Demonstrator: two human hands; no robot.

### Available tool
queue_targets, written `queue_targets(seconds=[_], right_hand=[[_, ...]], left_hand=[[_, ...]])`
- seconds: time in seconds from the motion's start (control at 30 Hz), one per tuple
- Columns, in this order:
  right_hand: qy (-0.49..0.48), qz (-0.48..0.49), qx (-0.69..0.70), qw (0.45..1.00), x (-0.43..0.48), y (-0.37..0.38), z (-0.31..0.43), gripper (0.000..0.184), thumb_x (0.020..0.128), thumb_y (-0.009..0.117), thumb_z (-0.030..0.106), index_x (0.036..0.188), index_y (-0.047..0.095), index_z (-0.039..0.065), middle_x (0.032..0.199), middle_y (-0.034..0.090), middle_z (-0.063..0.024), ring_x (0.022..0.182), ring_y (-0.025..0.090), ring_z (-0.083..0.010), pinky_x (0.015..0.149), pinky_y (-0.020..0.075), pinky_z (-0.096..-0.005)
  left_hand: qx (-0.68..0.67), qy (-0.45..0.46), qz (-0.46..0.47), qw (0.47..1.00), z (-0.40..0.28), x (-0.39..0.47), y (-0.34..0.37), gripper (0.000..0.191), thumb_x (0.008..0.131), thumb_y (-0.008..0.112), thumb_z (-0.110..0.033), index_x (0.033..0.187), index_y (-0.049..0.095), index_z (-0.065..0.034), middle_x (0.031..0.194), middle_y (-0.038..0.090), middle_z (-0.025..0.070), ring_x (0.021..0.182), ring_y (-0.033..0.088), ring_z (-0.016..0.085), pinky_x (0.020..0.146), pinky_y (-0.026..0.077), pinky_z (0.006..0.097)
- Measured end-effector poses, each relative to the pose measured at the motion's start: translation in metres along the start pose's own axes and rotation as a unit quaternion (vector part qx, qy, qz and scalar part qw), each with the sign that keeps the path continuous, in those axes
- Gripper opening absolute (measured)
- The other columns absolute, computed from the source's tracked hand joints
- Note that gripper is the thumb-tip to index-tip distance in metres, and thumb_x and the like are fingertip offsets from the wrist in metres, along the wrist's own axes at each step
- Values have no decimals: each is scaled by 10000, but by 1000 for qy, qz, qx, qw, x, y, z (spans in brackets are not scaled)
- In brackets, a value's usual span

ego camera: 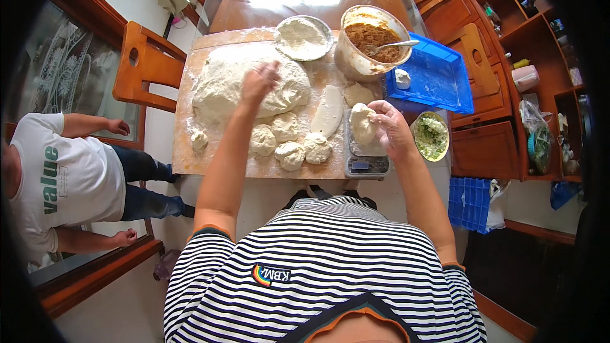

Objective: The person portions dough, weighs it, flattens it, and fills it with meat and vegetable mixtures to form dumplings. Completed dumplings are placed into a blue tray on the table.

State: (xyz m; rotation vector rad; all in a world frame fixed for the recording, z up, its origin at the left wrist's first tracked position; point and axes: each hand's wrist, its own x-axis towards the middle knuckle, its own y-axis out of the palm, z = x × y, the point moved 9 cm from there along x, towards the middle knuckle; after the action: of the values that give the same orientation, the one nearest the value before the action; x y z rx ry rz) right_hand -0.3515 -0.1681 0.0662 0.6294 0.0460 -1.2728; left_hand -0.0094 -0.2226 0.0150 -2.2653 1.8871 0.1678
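My left hand [261, 81], blurred with its fingers bent, is over the large floury dough mass [228, 71]; whether it holds anything is unclear. A soft piece of dough [362, 124] hangs from the fingers of my right hand [391, 126], above the plate of a kitchen scale [367, 166]. Several round dough lumps [289, 155] lie on the floured wooden board [217, 164], with a small lump [198, 139] at its left. A white dough scraper [328, 112] rests between the lumps and the scale. Beside the scale's far edge lies another dough piece [358, 95].
Beyond the board's far side are a bowl of flour [303, 38] and a tub of brown filling [343, 57] with a spoon. At right stand a blue crate [431, 76] holding a dough ball and a bowl of chopped greens [430, 136]. Another person [71, 171] stands at left.
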Motion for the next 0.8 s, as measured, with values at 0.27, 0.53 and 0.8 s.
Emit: queue_targets(seconds=[0.27, 0.53, 0.8], right_hand=[[52, 43, -16, 998, 8, 0, 13, 306, 889, 719, 229, 1128, 592, 87, 1030, 656, -27, 956, 628, -151, 825, 511, -303], [-433, -197, -680, 558, 30, -9, 199, 311, 817, 731, 225, 1024, 635, 14, 1084, 591, -167, 1056, 543, -358, 904, 461, -442], [-274, 34, -885, 376, 183, -38, 157, 167, 803, 599, 93, 891, 733, 47, 978, 689, -143, 1025, 648, -302, 865, 499, -434]], left_hand=[[-593, -222, 324, 703, 1, -105, 218, 799, 941, 427, -655, 1374, 469, 15, 1346, 562, 197, 1231, 555, 345, 1092, 400, 491], [-532, -180, 260, 785, -23, -108, 200, 427, 951, 541, -111, 1350, 460, 19, 1291, 581, 194, 1193, 585, 321, 1044, 475, 464], [-633, -97, 116, 760, -61, -79, 196, 575, 929, 518, -283, 1386, 430, 55, 1416, 486, 231, 1309, 478, 364, 1133, 351, 512]])
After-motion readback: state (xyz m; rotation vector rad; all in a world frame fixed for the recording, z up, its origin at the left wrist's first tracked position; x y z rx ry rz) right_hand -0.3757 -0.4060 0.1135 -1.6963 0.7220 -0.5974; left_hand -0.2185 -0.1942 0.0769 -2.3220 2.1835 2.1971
